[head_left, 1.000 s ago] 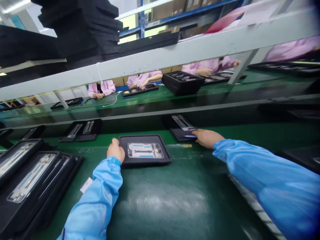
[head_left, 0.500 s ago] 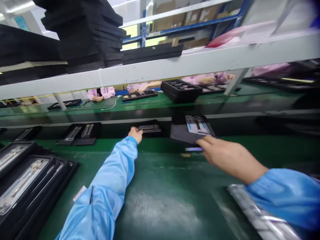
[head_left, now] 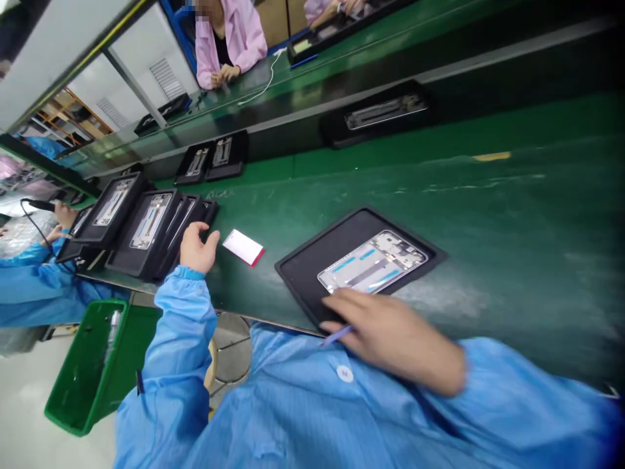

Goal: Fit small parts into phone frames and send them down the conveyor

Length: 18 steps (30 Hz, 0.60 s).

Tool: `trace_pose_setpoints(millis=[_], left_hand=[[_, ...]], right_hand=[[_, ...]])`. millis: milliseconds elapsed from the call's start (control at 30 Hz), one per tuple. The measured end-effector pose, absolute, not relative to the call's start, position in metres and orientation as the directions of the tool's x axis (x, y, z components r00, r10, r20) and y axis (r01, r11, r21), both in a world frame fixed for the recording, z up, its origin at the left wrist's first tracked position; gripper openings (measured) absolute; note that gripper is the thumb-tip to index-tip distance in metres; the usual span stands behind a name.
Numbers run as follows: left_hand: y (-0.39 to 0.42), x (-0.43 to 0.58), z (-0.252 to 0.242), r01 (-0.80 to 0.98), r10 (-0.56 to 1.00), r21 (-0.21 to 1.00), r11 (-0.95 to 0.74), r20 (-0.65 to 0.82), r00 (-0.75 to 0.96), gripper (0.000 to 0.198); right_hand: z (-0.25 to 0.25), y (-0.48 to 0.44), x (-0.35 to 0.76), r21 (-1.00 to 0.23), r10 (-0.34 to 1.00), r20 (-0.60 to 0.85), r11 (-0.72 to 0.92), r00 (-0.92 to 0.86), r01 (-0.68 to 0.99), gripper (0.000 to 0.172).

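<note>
Where green bench meets conveyor, black trays line it.

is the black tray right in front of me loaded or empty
Loaded. The black tray holds one metal phone frame lying flat in its recess, with your right hand resting at its near edge.

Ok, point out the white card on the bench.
The white card lies flat on the green bench, between the left hand and the black tray.

You have 1 black tray before you, 1 white card, 1 green bin, 1 purple pen.
</note>
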<state>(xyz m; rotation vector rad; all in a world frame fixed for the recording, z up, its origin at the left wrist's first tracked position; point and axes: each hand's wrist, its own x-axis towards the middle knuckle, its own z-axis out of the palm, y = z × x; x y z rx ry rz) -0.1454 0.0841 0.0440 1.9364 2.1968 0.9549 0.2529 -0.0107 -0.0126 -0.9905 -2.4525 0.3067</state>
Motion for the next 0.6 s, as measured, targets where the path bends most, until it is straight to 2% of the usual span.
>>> trace_pose_setpoints(millis=[100,233,400,500,600], left_hand=[[0.076,-0.157,0.01,0.909,0.924,0.415,0.032,0.334,-0.185,0.034],[0.09,-0.146,-0.01,0.922,0.971,0.386,0.019,0.213,-0.109,0.046],[0.1,-0.144,-0.012,0.921,0.993,0.389,0.03,0.09,-0.07,0.035],[0.102,-0.14,-0.007,0.92,0.995,0.39,0.033,0.073,-0.066,0.033],[0.102,-0.129,0.005,0.917,0.995,0.399,0.012,0.084,-0.05,0.03]], right_hand=[[-0.027,0.015,0.32,-0.243,0.708,0.383,0.697,-0.593,0.675,0.031],[-0.042,0.028,0.361,-0.143,0.747,0.299,0.65,-0.593,0.746,0.034],[-0.053,0.004,0.337,-0.09,0.779,0.318,0.593,-0.541,0.8,0.029],[-0.05,-0.016,0.316,-0.082,0.85,0.316,0.467,-0.421,0.881,0.025],[-0.036,-0.035,0.303,-0.11,0.914,0.25,0.355,-0.32,0.928,0.017]])
